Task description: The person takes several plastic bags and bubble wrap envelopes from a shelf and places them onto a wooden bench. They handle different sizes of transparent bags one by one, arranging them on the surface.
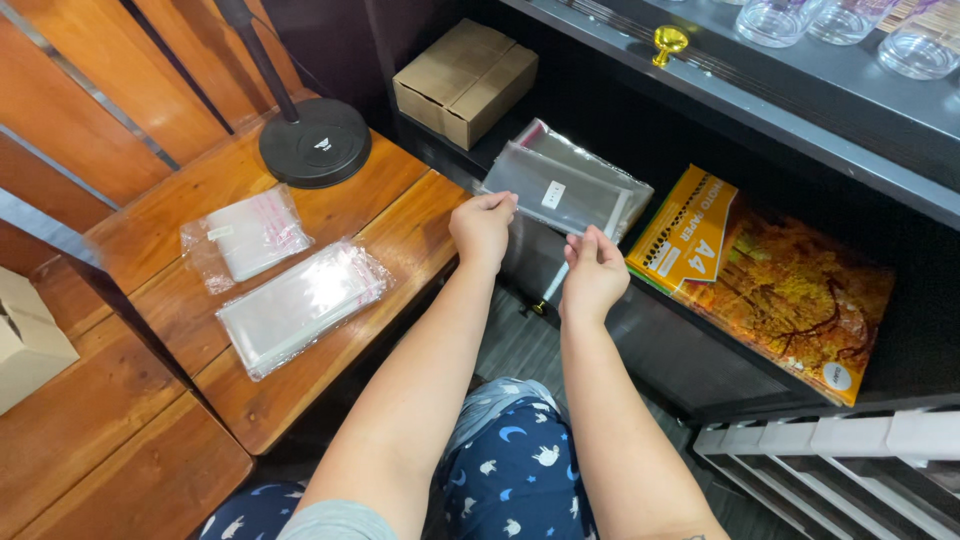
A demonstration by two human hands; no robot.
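My left hand and my right hand both grip a clear plastic sleeve, held upright between them over the gap by the shelf. Just behind it a stack of clear cellophane bags lies on the dark lower shelf. To my left, on the wooden table, rest a larger pack of clear bags and a smaller pack of clear bags.
A round black stand base sits at the table's back. A cardboard box is on the shelf corner, a yellow and orange paper pack to the right. Glass jars and a gold knob are on the upper shelf.
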